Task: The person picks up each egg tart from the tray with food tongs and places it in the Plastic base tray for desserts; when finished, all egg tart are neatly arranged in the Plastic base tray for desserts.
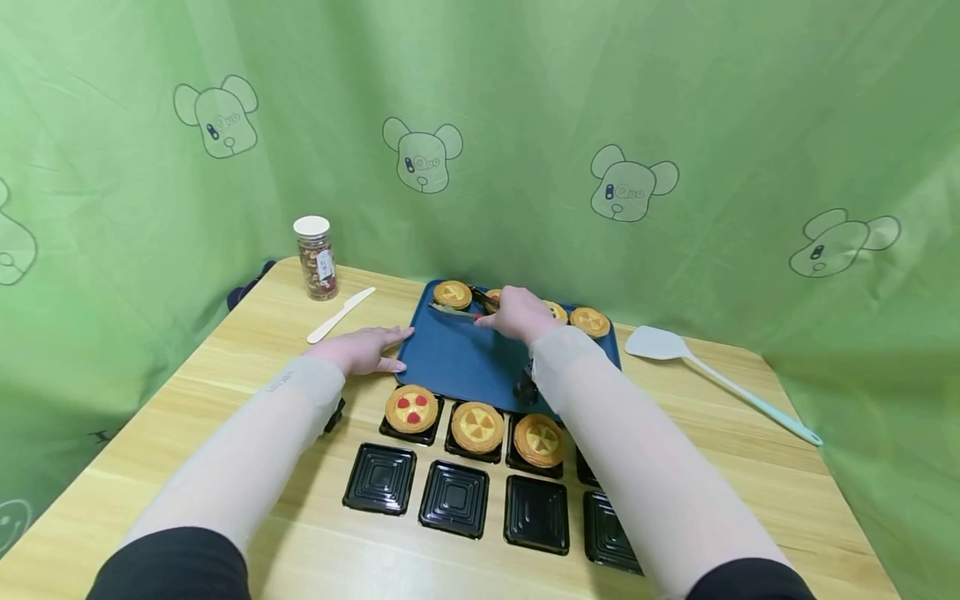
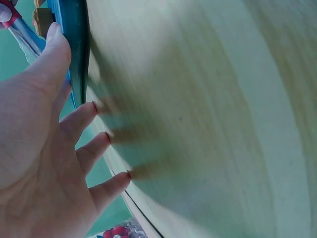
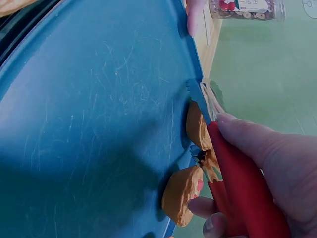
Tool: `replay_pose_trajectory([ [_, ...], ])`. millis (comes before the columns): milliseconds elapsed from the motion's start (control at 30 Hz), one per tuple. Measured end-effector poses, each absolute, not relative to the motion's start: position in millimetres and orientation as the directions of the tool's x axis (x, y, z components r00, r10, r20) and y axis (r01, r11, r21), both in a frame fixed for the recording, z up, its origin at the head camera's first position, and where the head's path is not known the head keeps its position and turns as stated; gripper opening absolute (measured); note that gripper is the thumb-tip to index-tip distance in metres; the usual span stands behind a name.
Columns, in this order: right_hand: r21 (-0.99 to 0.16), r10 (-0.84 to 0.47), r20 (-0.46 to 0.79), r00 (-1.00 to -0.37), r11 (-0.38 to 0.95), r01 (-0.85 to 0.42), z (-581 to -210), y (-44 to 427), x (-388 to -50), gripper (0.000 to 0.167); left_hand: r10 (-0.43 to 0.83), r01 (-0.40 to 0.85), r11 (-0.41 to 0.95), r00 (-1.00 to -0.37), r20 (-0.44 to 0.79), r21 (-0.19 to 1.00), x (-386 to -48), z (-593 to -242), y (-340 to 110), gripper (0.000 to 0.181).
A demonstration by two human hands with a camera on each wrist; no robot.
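Observation:
My right hand (image 1: 520, 314) grips red-handled tongs (image 3: 242, 178) above the back of a blue tray (image 1: 465, 358). The tongs' two arms are spread on either side of the egg tart (image 1: 452, 294) at the tray's back left corner; whether they touch it I cannot tell. Beside that one, a tart with red pieces (image 3: 183, 196) stands under my right fingers, and more tarts line the back edge, partly hidden by the hand. With fingers spread, my left hand (image 1: 365, 350) touches the tray's left edge, its thumb at the rim in the left wrist view.
In front of the tray, tarts (image 1: 477, 427) sit on black square plastic bases, with another row of bases (image 1: 454, 497) nearer me. A jar (image 1: 318, 260) and a pale knife (image 1: 341, 316) lie left; a spatula (image 1: 720, 379) lies right. A green curtain (image 1: 525, 100) hangs behind.

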State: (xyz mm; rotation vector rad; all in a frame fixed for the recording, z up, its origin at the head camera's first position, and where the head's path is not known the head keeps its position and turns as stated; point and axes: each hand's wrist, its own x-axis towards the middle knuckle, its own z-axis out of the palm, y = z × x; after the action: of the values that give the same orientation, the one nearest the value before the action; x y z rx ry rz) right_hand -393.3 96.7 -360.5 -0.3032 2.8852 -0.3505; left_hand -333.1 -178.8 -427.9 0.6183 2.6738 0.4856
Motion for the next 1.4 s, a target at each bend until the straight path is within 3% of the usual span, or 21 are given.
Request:
replay_pose_trajectory([
  [433, -0.228, -0.248, -0.156, -0.956, 0.951, -0.209, -359.2, 98.5, -387.4, 0.039, 0.484, 0.352, 0.831, -0.840, -0.246, 0.432, -326.9, -429.3, -177.7, 0.077],
  [733, -0.283, -0.356, -0.116, -0.927, 0.907, -0.313, -336.9, 111.4, -362.4, 0.034, 0.483, 0.346, 0.828, -0.839, -0.248, 0.441, -324.2, -428.8, -174.8, 0.077],
  [833, -0.292, -0.392, -0.093, -0.915, 0.890, -0.351, -327.3, 117.2, -349.4, 0.037, 0.480, 0.343, 0.830, -0.841, -0.249, 0.440, -323.8, -428.6, -174.5, 0.077],
  [1000, -0.327, -0.444, -0.090, -0.892, 0.859, -0.394, -317.4, 129.9, -317.6, 0.056, 0.481, 0.344, 0.830, -0.841, -0.249, 0.440, -325.1, -430.5, -174.6, 0.077],
  [1400, -0.378, -0.626, -0.069, -0.777, 0.737, -0.560, -307.3, 141.8, -219.9, 0.063, 0.468, 0.332, 0.832, -0.850, -0.242, 0.444, -325.5, -421.0, -177.1, 0.075],
])
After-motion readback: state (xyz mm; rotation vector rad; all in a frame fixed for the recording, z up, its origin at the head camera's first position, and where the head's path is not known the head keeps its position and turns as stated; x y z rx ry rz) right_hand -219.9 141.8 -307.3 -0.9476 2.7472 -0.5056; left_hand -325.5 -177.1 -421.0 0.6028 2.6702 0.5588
